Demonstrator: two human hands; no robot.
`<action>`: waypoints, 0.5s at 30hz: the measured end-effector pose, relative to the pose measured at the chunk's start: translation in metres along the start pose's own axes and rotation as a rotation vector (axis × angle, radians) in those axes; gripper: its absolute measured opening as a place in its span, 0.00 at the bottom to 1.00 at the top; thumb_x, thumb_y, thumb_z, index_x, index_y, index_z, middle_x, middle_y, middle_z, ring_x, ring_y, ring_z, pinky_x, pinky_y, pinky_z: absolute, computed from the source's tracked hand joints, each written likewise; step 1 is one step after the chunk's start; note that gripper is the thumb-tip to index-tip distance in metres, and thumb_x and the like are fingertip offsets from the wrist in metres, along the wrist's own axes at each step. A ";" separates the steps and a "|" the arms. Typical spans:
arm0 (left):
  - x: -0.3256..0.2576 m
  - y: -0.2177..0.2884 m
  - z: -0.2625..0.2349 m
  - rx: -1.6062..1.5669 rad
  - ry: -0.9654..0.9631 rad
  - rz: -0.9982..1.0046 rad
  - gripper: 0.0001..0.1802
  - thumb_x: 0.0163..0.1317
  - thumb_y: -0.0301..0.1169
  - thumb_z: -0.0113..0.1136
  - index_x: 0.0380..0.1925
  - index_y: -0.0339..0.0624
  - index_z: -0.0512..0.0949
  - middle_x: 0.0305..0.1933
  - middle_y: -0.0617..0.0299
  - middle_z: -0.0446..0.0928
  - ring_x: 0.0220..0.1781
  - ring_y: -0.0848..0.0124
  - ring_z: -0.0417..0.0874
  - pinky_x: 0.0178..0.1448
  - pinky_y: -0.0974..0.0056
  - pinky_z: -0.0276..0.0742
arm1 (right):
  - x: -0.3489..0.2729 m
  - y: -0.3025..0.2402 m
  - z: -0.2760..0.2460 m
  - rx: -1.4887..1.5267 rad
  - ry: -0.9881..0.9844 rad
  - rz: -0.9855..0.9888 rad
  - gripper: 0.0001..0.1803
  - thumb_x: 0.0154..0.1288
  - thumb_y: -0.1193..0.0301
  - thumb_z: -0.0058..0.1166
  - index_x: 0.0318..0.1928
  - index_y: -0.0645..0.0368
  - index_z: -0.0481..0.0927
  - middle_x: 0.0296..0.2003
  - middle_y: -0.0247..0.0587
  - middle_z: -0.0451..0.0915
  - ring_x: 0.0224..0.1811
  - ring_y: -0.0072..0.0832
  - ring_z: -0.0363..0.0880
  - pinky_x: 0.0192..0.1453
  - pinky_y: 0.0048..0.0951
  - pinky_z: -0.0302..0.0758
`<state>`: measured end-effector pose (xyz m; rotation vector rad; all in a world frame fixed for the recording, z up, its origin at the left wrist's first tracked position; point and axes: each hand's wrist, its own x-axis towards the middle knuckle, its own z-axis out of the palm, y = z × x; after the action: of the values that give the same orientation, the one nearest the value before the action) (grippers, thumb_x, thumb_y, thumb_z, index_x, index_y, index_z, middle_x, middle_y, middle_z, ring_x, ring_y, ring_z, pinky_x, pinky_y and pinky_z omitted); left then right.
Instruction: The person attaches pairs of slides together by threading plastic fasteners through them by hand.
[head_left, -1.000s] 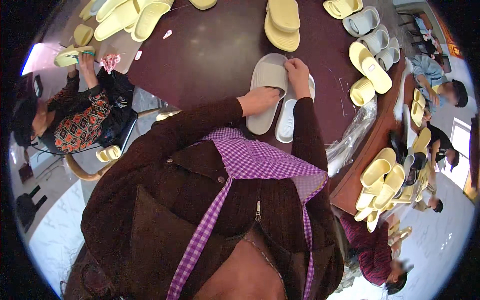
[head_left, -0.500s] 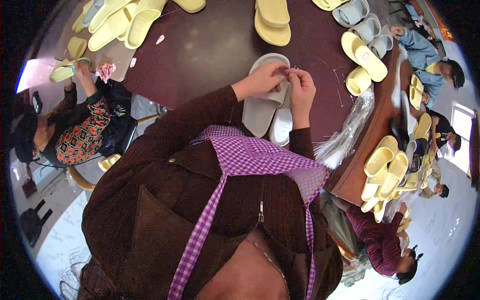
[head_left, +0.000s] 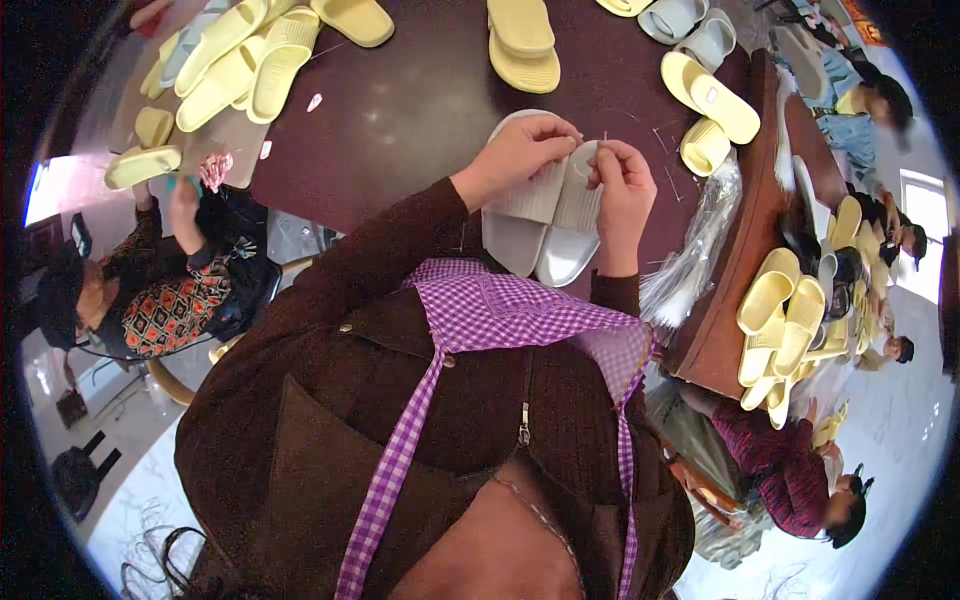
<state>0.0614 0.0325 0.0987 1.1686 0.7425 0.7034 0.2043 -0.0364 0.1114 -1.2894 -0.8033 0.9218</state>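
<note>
A pair of grey slide slippers lies side by side on the dark table before me, the left slipper (head_left: 516, 247) against the right slipper (head_left: 570, 252). My left hand (head_left: 515, 162) is over the far part of the left slipper, its thumb and forefinger pinched together. My right hand (head_left: 625, 200) is at the far right edge of the right slipper, fingers also pinched. A thin strand seems to show near the right fingertips; whatever either hand pinches is too fine to make out. The fingertips are a small gap apart.
Yellow slippers (head_left: 525, 45) lie beyond my hands, with a pile of yellow slippers (head_left: 240, 60) at far left. A bundle of clear plastic strands (head_left: 695, 255) lies on the right by the table's raised brown edge (head_left: 740, 260). Co-workers sit on both sides.
My hands have moved apart, the right one to the right. The right grey slipper, earlier mostly hidden, now shows beside the left one. A co-worker's hand at left has come off a yellow slipper.
</note>
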 end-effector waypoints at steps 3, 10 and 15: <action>-0.005 0.007 -0.001 -0.169 -0.092 -0.059 0.08 0.59 0.31 0.55 0.36 0.41 0.78 0.26 0.73 0.72 0.21 0.87 0.66 0.23 0.79 0.60 | -0.005 -0.007 0.002 -0.108 -0.010 0.024 0.05 0.59 0.79 0.51 0.36 0.64 0.78 0.27 0.32 0.77 0.26 0.16 0.71 0.30 0.18 0.70; -0.012 0.015 0.000 -0.221 -0.139 -0.089 0.06 0.59 0.30 0.54 0.34 0.42 0.77 0.26 0.73 0.71 0.21 0.87 0.66 0.22 0.79 0.60 | -0.019 -0.008 0.004 -0.417 -0.047 -0.284 0.04 0.59 0.78 0.53 0.36 0.63 0.78 0.24 0.28 0.75 0.24 0.12 0.69 0.27 0.14 0.67; -0.017 0.016 0.003 -0.236 -0.122 -0.093 0.06 0.59 0.30 0.55 0.34 0.41 0.77 0.26 0.73 0.71 0.21 0.87 0.66 0.22 0.80 0.60 | -0.026 -0.014 0.008 -0.481 -0.031 -0.314 0.04 0.57 0.78 0.54 0.34 0.64 0.78 0.24 0.28 0.75 0.24 0.11 0.70 0.27 0.13 0.67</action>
<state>0.0523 0.0206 0.1172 0.9471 0.5901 0.6186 0.1878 -0.0575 0.1265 -1.5031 -1.2628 0.5110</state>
